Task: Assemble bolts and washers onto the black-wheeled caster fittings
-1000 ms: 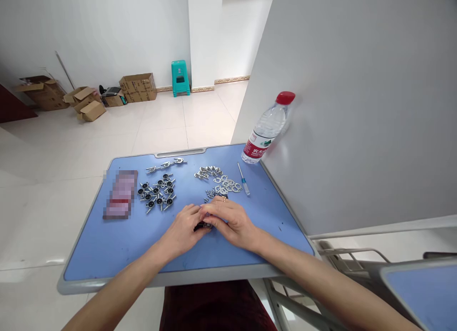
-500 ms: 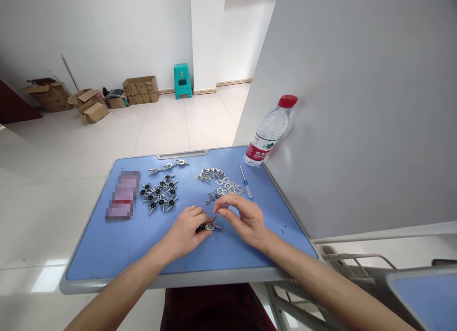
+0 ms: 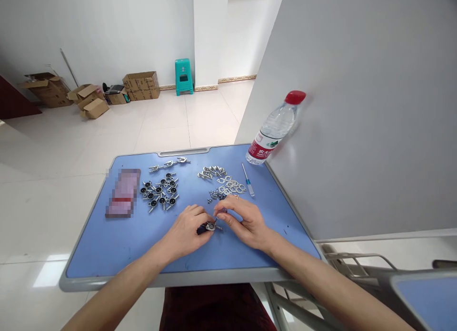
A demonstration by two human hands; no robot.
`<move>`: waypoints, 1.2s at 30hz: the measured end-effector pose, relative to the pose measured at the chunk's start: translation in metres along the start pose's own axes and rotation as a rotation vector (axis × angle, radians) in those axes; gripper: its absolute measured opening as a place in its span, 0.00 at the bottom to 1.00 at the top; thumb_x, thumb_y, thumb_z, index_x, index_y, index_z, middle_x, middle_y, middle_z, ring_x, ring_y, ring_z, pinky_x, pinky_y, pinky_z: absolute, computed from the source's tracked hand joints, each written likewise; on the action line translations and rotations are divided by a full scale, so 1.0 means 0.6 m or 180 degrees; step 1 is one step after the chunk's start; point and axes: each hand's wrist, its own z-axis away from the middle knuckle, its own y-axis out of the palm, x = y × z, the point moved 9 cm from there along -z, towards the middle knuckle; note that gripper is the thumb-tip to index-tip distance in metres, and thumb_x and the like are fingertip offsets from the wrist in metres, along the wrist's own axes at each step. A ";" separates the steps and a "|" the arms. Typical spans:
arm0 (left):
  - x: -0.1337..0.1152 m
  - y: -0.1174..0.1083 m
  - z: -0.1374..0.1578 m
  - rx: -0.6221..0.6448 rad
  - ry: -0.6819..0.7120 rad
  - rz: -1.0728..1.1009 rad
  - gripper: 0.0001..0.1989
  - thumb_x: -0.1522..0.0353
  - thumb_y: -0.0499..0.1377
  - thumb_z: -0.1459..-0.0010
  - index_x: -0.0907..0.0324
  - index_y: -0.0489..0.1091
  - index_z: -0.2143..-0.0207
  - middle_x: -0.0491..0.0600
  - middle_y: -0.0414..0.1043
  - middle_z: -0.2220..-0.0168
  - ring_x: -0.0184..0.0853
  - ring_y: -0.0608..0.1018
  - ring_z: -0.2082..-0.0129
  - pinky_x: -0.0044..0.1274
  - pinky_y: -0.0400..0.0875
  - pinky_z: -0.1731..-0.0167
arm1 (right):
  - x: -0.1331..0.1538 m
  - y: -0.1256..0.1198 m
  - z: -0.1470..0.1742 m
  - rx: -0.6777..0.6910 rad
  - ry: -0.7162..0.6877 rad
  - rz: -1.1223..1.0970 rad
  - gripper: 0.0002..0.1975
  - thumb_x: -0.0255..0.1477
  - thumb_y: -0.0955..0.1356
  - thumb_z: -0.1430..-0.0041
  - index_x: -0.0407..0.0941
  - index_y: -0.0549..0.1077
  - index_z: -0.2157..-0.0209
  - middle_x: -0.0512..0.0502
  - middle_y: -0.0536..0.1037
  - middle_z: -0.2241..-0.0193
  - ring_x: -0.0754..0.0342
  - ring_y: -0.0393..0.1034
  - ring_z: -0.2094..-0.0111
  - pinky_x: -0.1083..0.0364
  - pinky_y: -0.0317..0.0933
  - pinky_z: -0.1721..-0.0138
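Note:
My left hand (image 3: 189, 228) is closed around a small metal fitting (image 3: 210, 227) with a dark part, pressing it near the blue tabletop. Over the fitting, my right hand (image 3: 244, 222) pinches a small screwdriver (image 3: 222, 211), mostly hidden by the fingers, with its thin shaft pointing down at the metal. Just beyond the right hand lie small screws (image 3: 214, 194), flat oval plates with holes (image 3: 233, 186) and shiny curved metal pieces (image 3: 213, 172). Several metal fittings with black round centres (image 3: 159, 190) are grouped left of them.
Along the far side sits a row of forked metal pieces (image 3: 169, 164). A second screwdriver (image 3: 249, 184) and a water bottle (image 3: 266, 141) stand by the right edge, next to a grey panel (image 3: 357, 107). A pixelated pink object (image 3: 124, 193) lies at left.
The right fingers have shifted slightly around the screwdriver above the fitting. The left hand still grips the fitting, and the view has tilted a little.

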 end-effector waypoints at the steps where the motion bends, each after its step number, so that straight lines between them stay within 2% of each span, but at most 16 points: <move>1: 0.000 -0.001 0.000 -0.0006 -0.0004 0.0008 0.05 0.75 0.58 0.44 0.58 0.71 0.65 0.46 0.71 0.67 0.35 0.71 0.66 0.28 0.65 0.63 | 0.000 -0.001 0.000 -0.0008 0.0002 -0.0001 0.05 0.25 0.62 0.34 0.45 0.69 0.61 0.49 0.75 0.73 0.56 0.67 0.73 0.56 0.62 0.68; 10: 0.000 0.000 0.001 0.0018 -0.0010 0.0019 0.08 0.75 0.58 0.43 0.58 0.72 0.61 0.47 0.72 0.66 0.36 0.72 0.66 0.28 0.65 0.62 | 0.003 0.000 0.000 0.0017 -0.0027 0.0077 0.06 0.26 0.61 0.33 0.45 0.69 0.60 0.48 0.75 0.73 0.56 0.66 0.74 0.56 0.62 0.69; 18: 0.004 0.002 -0.001 0.0051 -0.0025 0.0003 0.04 0.74 0.58 0.43 0.58 0.71 0.65 0.47 0.72 0.66 0.36 0.72 0.65 0.28 0.66 0.62 | 0.014 0.004 -0.004 0.0148 -0.0202 0.0067 0.07 0.26 0.60 0.33 0.46 0.69 0.61 0.48 0.76 0.73 0.55 0.67 0.73 0.55 0.63 0.69; 25: 0.011 0.006 -0.014 0.0454 -0.0106 0.0001 0.07 0.74 0.62 0.45 0.58 0.71 0.63 0.47 0.73 0.62 0.38 0.74 0.60 0.30 0.67 0.58 | 0.014 0.005 -0.002 0.0057 -0.0314 0.0041 0.12 0.25 0.61 0.33 0.46 0.67 0.50 0.47 0.78 0.70 0.54 0.70 0.71 0.54 0.64 0.67; 28: 0.016 0.002 -0.021 0.0573 -0.0017 -0.0112 0.07 0.73 0.63 0.44 0.58 0.71 0.62 0.47 0.73 0.63 0.39 0.74 0.60 0.30 0.67 0.58 | 0.013 0.007 -0.001 0.0042 -0.0373 0.0067 0.13 0.25 0.61 0.33 0.47 0.67 0.49 0.47 0.79 0.69 0.54 0.71 0.70 0.54 0.64 0.67; 32: 0.035 -0.008 -0.029 0.0555 -0.0035 -0.0099 0.05 0.71 0.64 0.43 0.58 0.72 0.63 0.46 0.72 0.66 0.37 0.74 0.63 0.27 0.66 0.62 | 0.014 0.007 -0.006 0.0097 -0.0367 0.0152 0.12 0.24 0.60 0.33 0.46 0.68 0.51 0.46 0.79 0.67 0.54 0.71 0.69 0.54 0.64 0.66; 36: 0.040 -0.009 -0.027 0.0472 0.0077 0.0041 0.06 0.70 0.63 0.42 0.57 0.72 0.61 0.46 0.72 0.64 0.36 0.74 0.60 0.27 0.64 0.60 | 0.011 0.004 -0.009 0.0151 -0.0311 0.0196 0.13 0.24 0.59 0.32 0.46 0.66 0.49 0.45 0.79 0.65 0.54 0.71 0.69 0.53 0.65 0.65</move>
